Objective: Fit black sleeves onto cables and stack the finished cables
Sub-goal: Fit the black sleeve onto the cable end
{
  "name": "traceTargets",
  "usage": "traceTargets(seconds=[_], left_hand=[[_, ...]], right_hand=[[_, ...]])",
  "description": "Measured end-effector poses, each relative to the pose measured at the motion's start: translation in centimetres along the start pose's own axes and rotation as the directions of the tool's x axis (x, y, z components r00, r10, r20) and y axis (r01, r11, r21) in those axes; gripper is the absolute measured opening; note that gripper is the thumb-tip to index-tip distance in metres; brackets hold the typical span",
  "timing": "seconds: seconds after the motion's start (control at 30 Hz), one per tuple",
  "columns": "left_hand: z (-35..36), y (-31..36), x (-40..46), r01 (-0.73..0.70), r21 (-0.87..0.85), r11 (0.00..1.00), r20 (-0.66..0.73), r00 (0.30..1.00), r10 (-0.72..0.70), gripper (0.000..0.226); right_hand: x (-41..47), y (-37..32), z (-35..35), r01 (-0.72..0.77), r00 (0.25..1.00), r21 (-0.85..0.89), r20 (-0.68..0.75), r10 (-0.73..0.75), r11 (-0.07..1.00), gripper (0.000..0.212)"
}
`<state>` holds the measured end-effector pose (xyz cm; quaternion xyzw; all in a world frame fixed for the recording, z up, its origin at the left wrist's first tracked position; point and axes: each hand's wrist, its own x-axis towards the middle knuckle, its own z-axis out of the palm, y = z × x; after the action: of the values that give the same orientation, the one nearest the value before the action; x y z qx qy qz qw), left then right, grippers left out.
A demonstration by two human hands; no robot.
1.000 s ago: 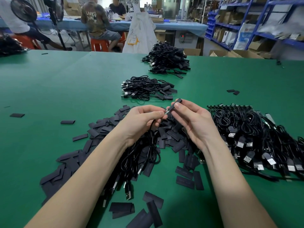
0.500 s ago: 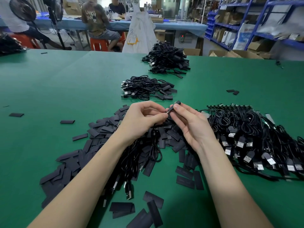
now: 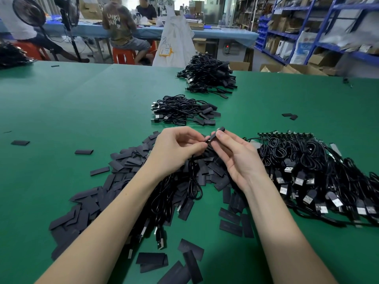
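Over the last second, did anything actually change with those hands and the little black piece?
Barely. The right hand still pinches the black sleeve, and the left hand still holds the cable end at its lower opening. The two hands have drawn slightly closer together, so the sleeve looks pushed a bit further on. Nothing was let go. The loose sleeves, the finished stacks and the bare cables lie as before.

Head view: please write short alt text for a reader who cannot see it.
Two bare hands, left hand and right hand, fit a black sleeve onto a cable end above a pile of loose sleeves on a green table.
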<state>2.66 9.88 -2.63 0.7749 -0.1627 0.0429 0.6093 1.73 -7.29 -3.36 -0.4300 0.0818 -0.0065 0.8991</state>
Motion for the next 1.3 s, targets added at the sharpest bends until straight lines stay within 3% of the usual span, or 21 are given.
traceTargets(seconds=[0.23,0.4,0.57,0.8,0.97,1.3], left_hand=[[0.3,0.0,-0.1,-0.097,0.149,0.984,-0.059,0.993,0.106,0.008],[0.6,0.0,-0.2,-0.14,0.199,0.97,-0.069,0.985,0.156,0.007],[0.8,0.1,-0.3,-0.147,0.222,0.964,-0.082,0.982,0.169,0.006],[0.7,0.0,-0.3,-0.153,0.239,0.959,-0.087,0.98,0.178,0.005],[1.0,0.0,-0.3,-0.12,0.241,0.963,-0.117,0.981,0.152,0.007],[0.9,-0.5,-0.2,-0.089,0.284,0.955,-0.107,0.987,0.124,0.008]], right_hand=[[0.0,-0.2,-0.2,0.013,0.999,-0.039,0.045,-0.011,0.999,0.013],[-0.1,-0.4,-0.2,0.026,0.998,-0.054,0.062,-0.022,0.998,0.024],[-0.1,0.0,-0.1,0.033,0.999,-0.024,0.039,-0.032,0.999,0.009],[-0.2,0.4,0.0,0.023,0.999,-0.067,0.048,-0.02,0.997,0.017],[-0.4,0.5,0.3,0.144,0.989,-0.142,0.066,-0.136,0.979,0.032],[-0.4,0.9,0.5,0.162,0.987,-0.159,0.052,-0.155,0.974,0.03]])
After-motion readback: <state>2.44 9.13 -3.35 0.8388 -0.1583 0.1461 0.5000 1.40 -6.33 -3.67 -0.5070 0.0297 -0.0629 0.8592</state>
